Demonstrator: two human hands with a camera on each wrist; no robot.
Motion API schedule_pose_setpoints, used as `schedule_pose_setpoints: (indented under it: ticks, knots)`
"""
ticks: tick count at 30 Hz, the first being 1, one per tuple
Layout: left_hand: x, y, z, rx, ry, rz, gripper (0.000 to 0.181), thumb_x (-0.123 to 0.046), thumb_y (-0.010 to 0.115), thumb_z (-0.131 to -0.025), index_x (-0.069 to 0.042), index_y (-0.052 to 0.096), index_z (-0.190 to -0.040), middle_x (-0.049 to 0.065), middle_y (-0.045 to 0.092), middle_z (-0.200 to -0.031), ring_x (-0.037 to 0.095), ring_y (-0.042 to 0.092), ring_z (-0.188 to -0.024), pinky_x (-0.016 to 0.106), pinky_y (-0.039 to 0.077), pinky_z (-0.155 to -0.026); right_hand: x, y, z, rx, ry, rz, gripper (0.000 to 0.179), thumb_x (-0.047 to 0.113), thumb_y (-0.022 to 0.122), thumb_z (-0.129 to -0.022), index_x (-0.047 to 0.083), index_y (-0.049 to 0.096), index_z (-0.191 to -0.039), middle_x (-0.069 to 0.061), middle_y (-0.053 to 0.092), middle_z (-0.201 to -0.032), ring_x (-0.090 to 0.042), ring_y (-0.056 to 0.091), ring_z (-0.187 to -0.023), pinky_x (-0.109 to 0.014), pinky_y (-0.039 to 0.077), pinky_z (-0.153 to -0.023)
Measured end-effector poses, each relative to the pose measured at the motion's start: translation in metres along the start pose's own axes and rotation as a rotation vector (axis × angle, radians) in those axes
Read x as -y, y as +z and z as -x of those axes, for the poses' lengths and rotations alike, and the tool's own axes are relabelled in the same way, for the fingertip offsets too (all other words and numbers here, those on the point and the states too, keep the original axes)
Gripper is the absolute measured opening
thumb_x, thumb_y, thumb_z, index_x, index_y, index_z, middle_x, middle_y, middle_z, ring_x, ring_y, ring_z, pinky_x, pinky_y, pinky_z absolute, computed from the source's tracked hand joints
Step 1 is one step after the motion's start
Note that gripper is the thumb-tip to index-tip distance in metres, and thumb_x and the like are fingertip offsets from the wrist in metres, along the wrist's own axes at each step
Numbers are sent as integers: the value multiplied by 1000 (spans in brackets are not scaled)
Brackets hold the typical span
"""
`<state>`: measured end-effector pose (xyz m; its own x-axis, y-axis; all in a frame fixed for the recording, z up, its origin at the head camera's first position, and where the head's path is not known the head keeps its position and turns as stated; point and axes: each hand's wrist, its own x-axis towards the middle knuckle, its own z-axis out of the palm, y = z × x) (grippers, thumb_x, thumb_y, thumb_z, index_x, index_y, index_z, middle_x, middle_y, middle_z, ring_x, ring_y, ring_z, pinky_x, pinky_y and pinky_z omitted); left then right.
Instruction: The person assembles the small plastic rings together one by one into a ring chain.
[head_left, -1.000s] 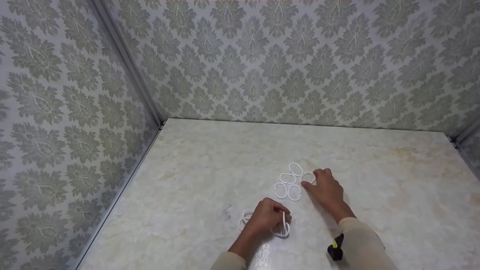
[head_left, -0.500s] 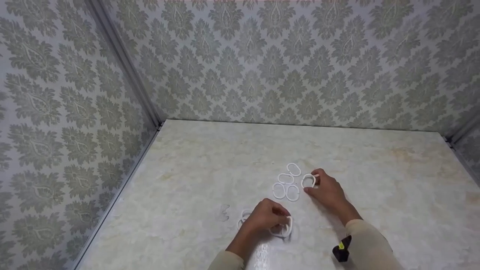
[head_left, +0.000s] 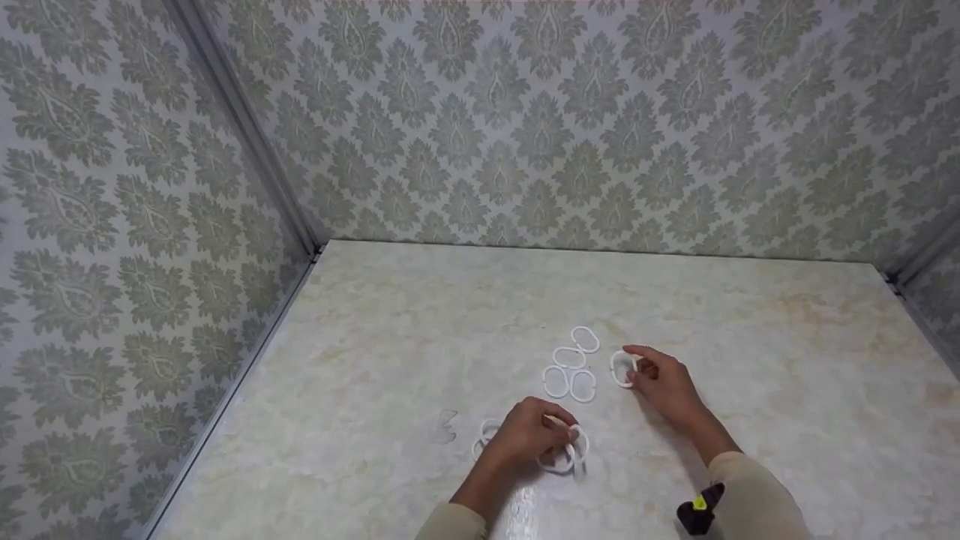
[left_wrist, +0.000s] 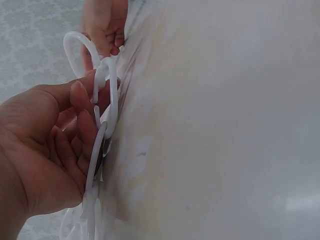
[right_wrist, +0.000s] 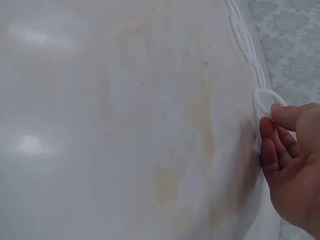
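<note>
My left hand point(head_left: 531, 431) pinches one white plastic ring of a linked chain point(left_wrist: 114, 97) between thumb and fingers. In the left wrist view the interlocked rings run past the fingers, and one loop sticks up beyond the fingertips. Part of the chain point(head_left: 477, 448) shows on the table on the far side of the wrist; the hand covers the middle. My right hand point(head_left: 664, 382) pinches a single oval white ring point(head_left: 615, 367) between thumb and fingers, just right of several loose rings point(head_left: 583, 386) lying flat. In the right wrist view this ring point(right_wrist: 270, 94) tilts up at the fingertips.
The marbled table point(head_left: 420, 322) reaches back to a patterned wall point(head_left: 525, 135). A second patterned wall point(head_left: 112, 247) stands along the left edge. A thin clear scrap point(head_left: 445, 427) lies left of the chain. A black strap piece point(head_left: 699, 510) hangs at the right sleeve.
My right hand has drawn its ring away from the loose group, slightly right, and turned it in the fingers. In the left hand the end ring of the chain has swung outward to the right.
</note>
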<state>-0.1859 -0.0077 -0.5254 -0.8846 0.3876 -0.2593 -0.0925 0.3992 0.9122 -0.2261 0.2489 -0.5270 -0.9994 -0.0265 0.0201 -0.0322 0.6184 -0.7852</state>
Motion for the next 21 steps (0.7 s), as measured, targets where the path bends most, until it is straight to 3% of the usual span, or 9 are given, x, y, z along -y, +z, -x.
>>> schedule_pose_setpoints:
  ticks: [5,13,21]
  knots:
    - [-1,0,1,-9,4,-17,7,-11,77,-89,-12,81,-95,-7,62,-63,7,49,-48,20,39,-47,-2,0,1,-8,-1,-30,42,3,64,-96,5,61,-138,-17,66,-107,-11,58,-86,-20,48,-74]
    - [-4,0,3,21,-67,-84,6,-13,80,-86,-18,82,-89,-6,67,-72,8,52,-57,21,40,-52,-2,1,2,-17,-16,-92,40,0,65,-94,1,63,-135,-18,66,-102,-2,55,-76,-18,47,-70]
    - [-4,-3,4,50,-28,-98,7,-8,79,-86,-14,82,-88,-5,70,-74,8,54,-61,21,41,-54,-1,-1,3,7,38,-109,37,4,62,-97,0,63,-134,-15,65,-106,-8,54,-84,-18,48,-72]
